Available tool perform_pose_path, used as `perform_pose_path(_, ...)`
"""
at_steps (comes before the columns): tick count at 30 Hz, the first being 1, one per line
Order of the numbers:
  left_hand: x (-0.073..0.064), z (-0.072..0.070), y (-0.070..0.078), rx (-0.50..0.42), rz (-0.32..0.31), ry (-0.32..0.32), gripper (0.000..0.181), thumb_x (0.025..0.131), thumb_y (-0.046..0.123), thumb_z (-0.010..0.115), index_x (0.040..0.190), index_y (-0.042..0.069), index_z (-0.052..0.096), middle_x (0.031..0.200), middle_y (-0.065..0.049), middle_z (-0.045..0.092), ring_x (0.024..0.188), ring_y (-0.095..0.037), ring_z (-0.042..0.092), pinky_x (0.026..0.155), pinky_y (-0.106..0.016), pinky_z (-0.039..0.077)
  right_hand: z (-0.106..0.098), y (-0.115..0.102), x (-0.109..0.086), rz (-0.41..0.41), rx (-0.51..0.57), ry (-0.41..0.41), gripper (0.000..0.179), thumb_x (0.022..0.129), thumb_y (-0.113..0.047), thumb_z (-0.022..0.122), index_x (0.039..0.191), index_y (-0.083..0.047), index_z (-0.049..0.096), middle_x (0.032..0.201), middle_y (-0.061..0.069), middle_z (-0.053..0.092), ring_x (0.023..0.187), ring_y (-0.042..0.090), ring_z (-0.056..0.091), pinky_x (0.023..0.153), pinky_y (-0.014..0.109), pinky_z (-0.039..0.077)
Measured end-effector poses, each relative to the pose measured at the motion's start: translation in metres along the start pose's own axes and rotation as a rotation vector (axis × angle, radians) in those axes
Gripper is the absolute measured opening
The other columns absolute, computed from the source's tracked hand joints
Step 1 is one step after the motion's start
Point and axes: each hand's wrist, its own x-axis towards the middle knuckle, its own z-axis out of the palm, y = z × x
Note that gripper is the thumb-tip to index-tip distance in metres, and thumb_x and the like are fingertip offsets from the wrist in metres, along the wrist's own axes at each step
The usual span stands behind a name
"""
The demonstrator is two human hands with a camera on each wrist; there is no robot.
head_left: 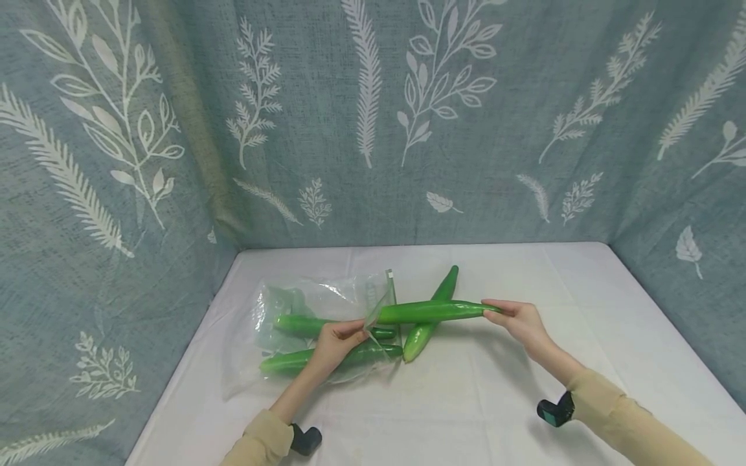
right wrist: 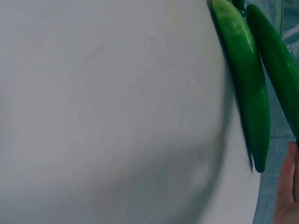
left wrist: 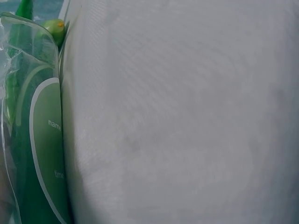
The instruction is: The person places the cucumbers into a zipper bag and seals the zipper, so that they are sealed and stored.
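My right hand [head_left: 521, 323] pinches the thin end of a long green cucumber [head_left: 431, 312], held level with its other end at the mouth of a clear zip bag [head_left: 344, 288]. At that mouth, my left hand [head_left: 338, 343] pinches the bag's near edge between thumb and fingers. Inside the bag lie two more cucumbers, one farther back [head_left: 300, 325] and one nearer [head_left: 285, 362]. Another cucumber [head_left: 418, 342] lies slantwise on the table, crossing beneath the held one in the head view. In the left wrist view the bag's green printed label [left wrist: 46, 135] shows.
A white cloth covers the table [head_left: 524, 414]. A blue-grey curtain [head_left: 419, 194] with white leaf prints hangs behind it and along both sides. Each wrist carries a small black device, one at the left cuff [head_left: 305, 440] and one at the right cuff [head_left: 555, 410].
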Motion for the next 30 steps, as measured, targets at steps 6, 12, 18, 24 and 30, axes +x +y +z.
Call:
perform_pose_path(6, -0.001, 0.0, 0.0, -0.001, -0.02, 0.003, 0.032, 0.085, 0.0, 0.067, 0.113, -0.011, 0.061, 0.115, -0.029, 0.062, 0.092, 0.007, 0.063, 0.081, -0.014, 0.053, 0.011, -0.006, 0.001, -0.021, -0.005, 0.008, 0.04, 0.09, -0.023, 0.065, 0.124, -0.003, 0.061, 0.129, 0.019, 0.059, 0.122, 0.037, 0.053, 0.102, 0.051, 0.044)
perform_pose_path(12, -0.001, 0.001, -0.002, 0.022, -0.029, 0.026, 0.031, 0.084, 0.0, 0.068, 0.113, -0.009, 0.063, 0.115, -0.026, 0.063, 0.099, 0.002, 0.062, 0.084, -0.015, 0.053, 0.019, -0.008, 0.003, -0.011, 0.009, 0.005, 0.039, 0.089, -0.023, 0.066, 0.123, -0.004, 0.062, 0.128, 0.018, 0.06, 0.123, 0.036, 0.053, 0.103, 0.05, 0.044)
perform_pose_path(18, 0.0, 0.0, -0.003, 0.019, -0.008, -0.004, 0.032, 0.085, 0.001, 0.067, 0.114, -0.01, 0.061, 0.116, -0.027, 0.061, 0.096, 0.007, 0.061, 0.083, -0.014, 0.053, 0.025, -0.009, 0.005, -0.014, 0.019, 0.011, 0.039, 0.089, -0.022, 0.066, 0.122, -0.003, 0.062, 0.125, 0.018, 0.061, 0.122, 0.037, 0.053, 0.103, 0.051, 0.043)
perform_pose_path(24, 0.001, 0.0, -0.002, 0.005, -0.011, -0.007, 0.032, 0.084, -0.002, 0.066, 0.114, -0.011, 0.06, 0.116, -0.028, 0.061, 0.091, 0.009, 0.062, 0.08, -0.013, 0.053, 0.032, -0.012, 0.008, -0.042, 0.022, 0.016, 0.037, 0.088, -0.018, 0.066, 0.121, -0.002, 0.063, 0.121, 0.019, 0.063, 0.12, 0.036, 0.056, 0.101, 0.047, 0.046)
perform_pose_path(30, 0.0, -0.001, -0.001, -0.002, -0.013, -0.021, 0.034, 0.085, 0.001, 0.067, 0.116, -0.01, 0.06, 0.118, -0.028, 0.06, 0.093, 0.007, 0.063, 0.082, -0.014, 0.053, 0.042, -0.015, 0.011, -0.058, 0.025, 0.033, 0.034, 0.088, -0.015, 0.067, 0.118, -0.001, 0.064, 0.117, 0.019, 0.065, 0.117, 0.036, 0.058, 0.098, 0.044, 0.049)
